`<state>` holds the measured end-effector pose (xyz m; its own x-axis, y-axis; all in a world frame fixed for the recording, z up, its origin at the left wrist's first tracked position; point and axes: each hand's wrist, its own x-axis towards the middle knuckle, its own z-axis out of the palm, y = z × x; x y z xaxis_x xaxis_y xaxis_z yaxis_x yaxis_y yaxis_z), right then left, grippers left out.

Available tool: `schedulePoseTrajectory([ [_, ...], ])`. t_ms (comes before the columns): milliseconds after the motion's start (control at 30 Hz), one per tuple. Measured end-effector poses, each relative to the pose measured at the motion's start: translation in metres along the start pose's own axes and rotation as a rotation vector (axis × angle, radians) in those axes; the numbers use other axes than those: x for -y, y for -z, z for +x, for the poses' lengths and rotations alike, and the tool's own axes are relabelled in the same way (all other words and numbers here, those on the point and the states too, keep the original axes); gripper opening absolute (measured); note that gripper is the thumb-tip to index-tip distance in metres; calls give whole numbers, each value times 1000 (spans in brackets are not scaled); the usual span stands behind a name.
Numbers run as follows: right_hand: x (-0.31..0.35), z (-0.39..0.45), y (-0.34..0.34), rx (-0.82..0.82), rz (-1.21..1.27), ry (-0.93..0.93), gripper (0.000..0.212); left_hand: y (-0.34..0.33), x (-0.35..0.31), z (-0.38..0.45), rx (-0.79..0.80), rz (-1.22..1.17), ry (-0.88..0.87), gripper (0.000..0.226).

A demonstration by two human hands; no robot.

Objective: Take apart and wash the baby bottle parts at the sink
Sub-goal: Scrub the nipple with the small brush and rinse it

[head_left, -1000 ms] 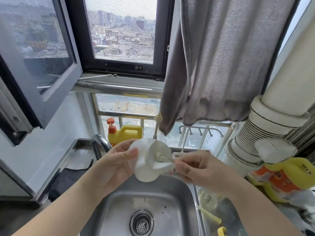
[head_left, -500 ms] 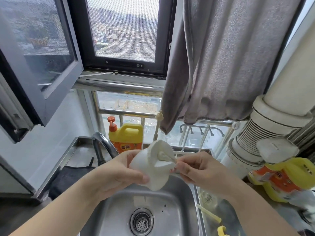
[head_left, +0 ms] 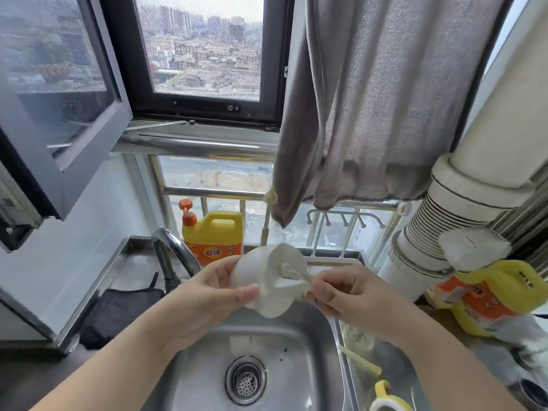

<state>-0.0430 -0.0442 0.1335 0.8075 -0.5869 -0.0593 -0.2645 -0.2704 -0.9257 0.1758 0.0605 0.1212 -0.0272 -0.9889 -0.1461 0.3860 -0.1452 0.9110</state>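
White bottle part [head_left: 268, 280] held above the steel sink [head_left: 311, 366], between both hands. Left hand [head_left: 204, 295] wraps its body; right hand [head_left: 353, 298] pinches a brush handle [head_left: 299, 274] poking into its open end.

We see only two bare forearms and two hands, entering from the bottom edge. No sleeve covers either forearm as far as it shows. The left hand [head_left: 204, 295] has short, plain nails; the thumbnail shows clearly, unpainted. The right hand [head_left: 353, 298] carries a thin dark band low on one of its fingers [head_left: 316, 300]; whether it is a ring we cannot tell. We see no watch or bracelet on either wrist.
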Motion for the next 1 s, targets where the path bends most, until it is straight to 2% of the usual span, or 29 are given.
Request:
schedulePoseTrajectory([
  [67,-12,-14,6,16,-92,-90,24,6,6,4,-57,-19,3,87],
  [133,-30,-31,11,-46,-172,-205,22,3,15,9,-52,13,20,86],
  [200,-49,-48,14,-184,-137,-285,25,-7,32,22,-40,122,55,55],
  [267,-67,-67,16,-358,-104,-353,28,-20,57,39,-17,407,61,24],
  [333,-87,-88,19,-519,-77,-429,29,-28,88,59,18,679,33,9],
  [400,-107,-110,19,-631,-57,-524,28,-34,119,79,96,942,-60,9],
  [467,-128,-133,16,-693,-55,-627,30,-45,145,97,261,1160,-205,9],
  [600,-159,-173,10,-780,-71,-765,33,-72,185,132,484,1427,-311,12],
  [700,-178,-192,5,-851,-52,-831,35,-101,211,157,620,1549,-494,9],
  [767,-191,-199,3,-887,7,-865,36,-122,229,172,695,1736,-477,19],
  [867,-205,-204,5,-887,53,-910,33,-152,250,188,835,2026,-263,34],
  [1000,-217,-199,14,-863,116,-913,31,-169,265,200,907,2093,-96,46],
])
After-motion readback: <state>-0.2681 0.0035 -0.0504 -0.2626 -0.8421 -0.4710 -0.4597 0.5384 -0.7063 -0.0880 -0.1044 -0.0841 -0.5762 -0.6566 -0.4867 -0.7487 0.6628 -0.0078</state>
